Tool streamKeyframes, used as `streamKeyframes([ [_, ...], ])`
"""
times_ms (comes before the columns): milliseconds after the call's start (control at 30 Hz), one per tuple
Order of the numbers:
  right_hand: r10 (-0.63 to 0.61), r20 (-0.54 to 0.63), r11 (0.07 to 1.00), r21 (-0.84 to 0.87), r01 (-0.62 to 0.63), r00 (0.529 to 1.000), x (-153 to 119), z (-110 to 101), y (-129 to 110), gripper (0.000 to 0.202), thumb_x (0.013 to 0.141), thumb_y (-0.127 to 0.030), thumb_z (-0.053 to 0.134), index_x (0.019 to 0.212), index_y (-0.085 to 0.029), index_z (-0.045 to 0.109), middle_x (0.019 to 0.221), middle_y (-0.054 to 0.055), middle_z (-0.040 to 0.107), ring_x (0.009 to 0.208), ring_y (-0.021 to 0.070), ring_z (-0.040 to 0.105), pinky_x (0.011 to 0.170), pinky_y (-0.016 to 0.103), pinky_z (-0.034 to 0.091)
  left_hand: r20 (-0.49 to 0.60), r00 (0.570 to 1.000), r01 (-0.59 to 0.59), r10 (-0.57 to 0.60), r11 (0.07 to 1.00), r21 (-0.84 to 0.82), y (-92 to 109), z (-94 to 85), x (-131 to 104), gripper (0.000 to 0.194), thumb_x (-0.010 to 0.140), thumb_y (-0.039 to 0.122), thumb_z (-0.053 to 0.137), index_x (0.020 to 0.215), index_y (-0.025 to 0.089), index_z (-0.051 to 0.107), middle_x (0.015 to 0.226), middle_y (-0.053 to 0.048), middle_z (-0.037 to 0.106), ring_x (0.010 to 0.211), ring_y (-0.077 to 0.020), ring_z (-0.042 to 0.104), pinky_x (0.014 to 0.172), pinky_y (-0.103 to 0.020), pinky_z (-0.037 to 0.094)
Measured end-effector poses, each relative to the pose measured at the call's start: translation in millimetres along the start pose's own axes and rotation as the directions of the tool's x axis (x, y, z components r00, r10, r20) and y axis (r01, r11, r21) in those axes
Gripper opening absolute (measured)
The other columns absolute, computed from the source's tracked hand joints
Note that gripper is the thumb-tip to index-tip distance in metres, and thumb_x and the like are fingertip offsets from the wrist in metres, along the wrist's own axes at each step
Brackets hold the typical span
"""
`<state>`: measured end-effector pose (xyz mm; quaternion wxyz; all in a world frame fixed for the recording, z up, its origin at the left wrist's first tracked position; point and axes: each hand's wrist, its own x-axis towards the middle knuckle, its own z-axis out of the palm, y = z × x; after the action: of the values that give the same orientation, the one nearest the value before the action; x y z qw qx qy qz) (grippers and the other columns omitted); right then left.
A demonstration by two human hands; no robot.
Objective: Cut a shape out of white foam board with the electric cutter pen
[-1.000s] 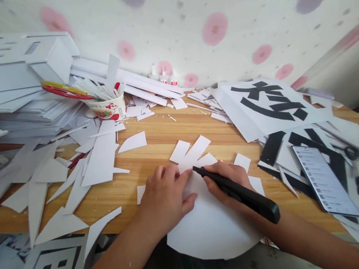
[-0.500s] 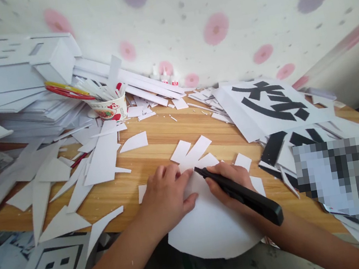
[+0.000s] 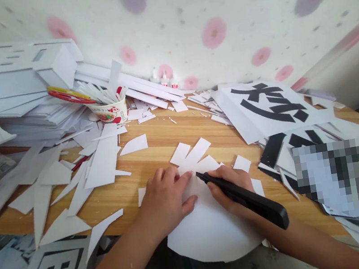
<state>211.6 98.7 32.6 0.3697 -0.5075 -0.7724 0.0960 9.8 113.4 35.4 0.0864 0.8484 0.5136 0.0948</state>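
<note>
My right hand [image 3: 229, 181] is closed around a black utility knife [image 3: 247, 198]. Its handle slants back toward my right forearm, and its tip touches or hovers just over a white board piece [image 3: 212, 234] with a curved near edge. My left hand [image 3: 168, 195] rests on the left part of that piece, thumb and forefinger spread apart, close to the knife tip. The piece juts past the near table edge. Just beyond my hands, small white strips [image 3: 197, 150] fan out on the wood.
White offcuts [image 3: 102, 160] litter the left of the table [image 3: 162, 132]. A paper cup [image 3: 113, 112] of tools stands behind them, beside stacked white boards [image 3: 37, 120]. At right lie sheets with black characters [image 3: 270, 102] and a blurred-out object [image 3: 332, 183]. Small bottles [image 3: 164, 80] line the wall.
The knife and my right hand have shifted slightly toward me and to the right. My left hand stays on the board; the whole view has tipped a little.
</note>
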Motion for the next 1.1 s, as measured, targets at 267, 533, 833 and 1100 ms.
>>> streamKeyframes([
  [267, 0.207, -0.086, 0.957, 0.224, -0.183, 0.975, 3, -1, 8, 0.006, 0.077, -0.024, 0.065, 0.083, -0.026, 0.064, 0.065, -0.001, 0.067, 0.056, 0.0170, 0.063, 0.052, 0.027, 0.049, 0.014, 1.000, -0.023, 0.023, 1.000, 0.009, -2, -1.8, -1, 0.048, 0.084, 0.037, 0.060, 0.131, 0.030, 0.056, 0.108, -0.008, 0.053, 0.100, -0.0289, 0.046, 0.086, -0.046, 0.044],
  [533, 0.727, -0.247, 0.456, 0.871, -0.181, 0.640, 11, -32, 35, 0.016, 0.072, -0.027, 0.073, 0.082, -0.019, 0.063, 0.050, -0.006, 0.058, 0.041, 0.0093, 0.049, 0.046, 0.024, 0.043, -0.124, 0.990, -0.067, 0.069, 0.998, 0.021, -11, -8.0, -16, 0.038, 0.086, 0.027, 0.054, 0.124, 0.025, 0.061, 0.114, -0.009, 0.057, 0.106, -0.0287, 0.048, 0.092, -0.047, 0.043],
  [833, 0.778, -0.126, 0.364, 0.889, -0.278, 0.615, -51, -38, 19, 0.022, 0.071, -0.031, 0.075, 0.086, -0.018, 0.066, 0.050, -0.003, 0.058, 0.043, 0.0111, 0.049, 0.039, 0.021, 0.036, -0.077, 0.988, 0.137, -0.135, 0.991, 0.013, -26, -13.9, -40, 0.044, 0.085, 0.034, 0.060, 0.127, 0.021, 0.058, 0.125, -0.009, 0.061, 0.115, -0.0291, 0.051, 0.099, -0.045, 0.040],
  [1100, 0.779, 0.020, 0.213, 0.931, -0.295, 0.627, -64, -26, -2, 0.032, 0.068, -0.039, 0.080, 0.089, -0.019, 0.065, 0.047, -0.005, 0.056, 0.041, 0.0089, 0.046, 0.037, 0.018, 0.034, -0.087, 0.983, 0.161, -0.162, 0.987, -0.011, -27, -2.8, -24, 0.041, 0.082, 0.013, 0.056, 0.121, 0.025, 0.063, 0.113, -0.008, 0.063, 0.112, -0.0289, 0.055, 0.094, -0.045, 0.043],
])
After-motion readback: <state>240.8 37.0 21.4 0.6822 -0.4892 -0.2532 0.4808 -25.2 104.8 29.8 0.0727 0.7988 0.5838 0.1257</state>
